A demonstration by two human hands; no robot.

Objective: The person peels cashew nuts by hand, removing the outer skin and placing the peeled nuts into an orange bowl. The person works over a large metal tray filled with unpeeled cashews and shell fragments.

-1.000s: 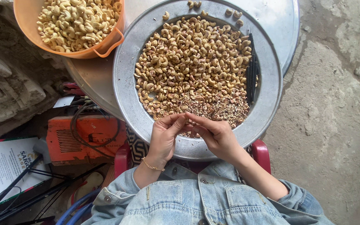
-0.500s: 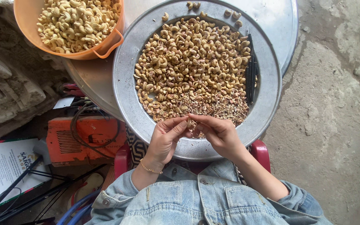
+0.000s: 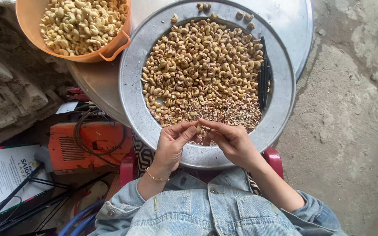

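Fingers (image 3: 188, 131) of left hand (image 3: 171, 146) and right hand (image 3: 232, 140) pinched together, tips meeting over near rim of round grey metal tray (image 3: 281, 105). Small pale cashew nut (image 3: 199, 129) nipped between the fingertips of both hands, mostly hidden; can't tell which hand bears it more. Other fingers curled in, not spread. Thin gold bracelet (image 3: 157, 178) on left wrist, light blue denim jacket (image 3: 206, 209) sleeves pushed up both forearms.

Just beyond the fingertips, inside tray: patch of brownish skin flakes and broken bits (image 3: 224, 114) along near side. Further in: heap of tan unpeeled cashew nuts (image 3: 202, 65) filling tray middle and far side. Black slim tool (image 3: 263, 78) lying on tray's right inner edge, beside the heap. Few loose nuts on far rim.

Left of tray, touching or nearly touching its rim: orange plastic bowl (image 3: 110, 48) full of paler peeled cashews (image 3: 79, 24). Below-left of tray: orange metal box (image 3: 90, 146) with black cable coiled on it. Right of tray: bare concrete floor (image 3: 355, 131).
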